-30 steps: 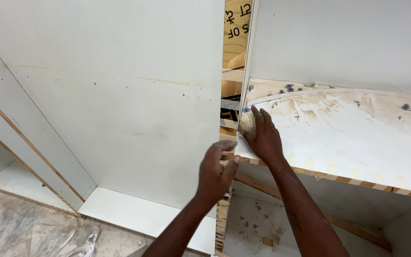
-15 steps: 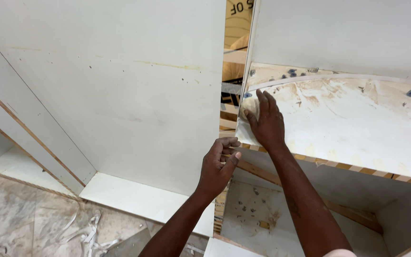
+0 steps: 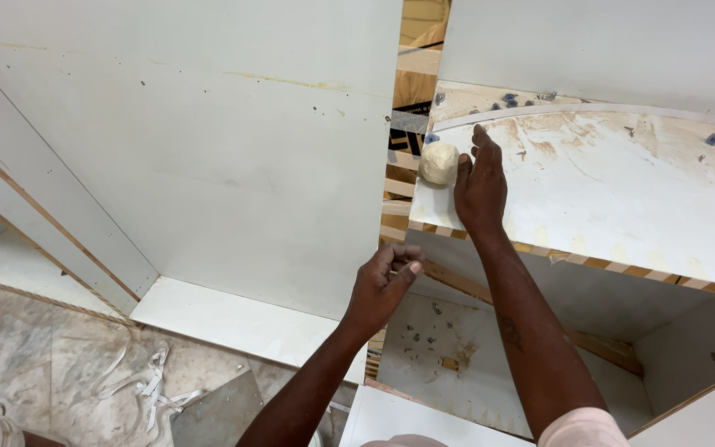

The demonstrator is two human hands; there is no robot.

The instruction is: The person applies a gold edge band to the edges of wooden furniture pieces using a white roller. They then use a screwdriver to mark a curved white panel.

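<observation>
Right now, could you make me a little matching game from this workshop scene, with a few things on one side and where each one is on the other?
Things:
1. pale putty ball
2. right hand
3. left hand
4. loose white strips

Places:
A. lying on the marble floor at lower left
B. flat on the stained white shelf, just right of the ball
C. on the shelf's left end, near its corner
D. below the shelf, fingers curled, by the edge of the big white panel

Pairs: 1-C, 2-B, 3-D, 4-A
</observation>
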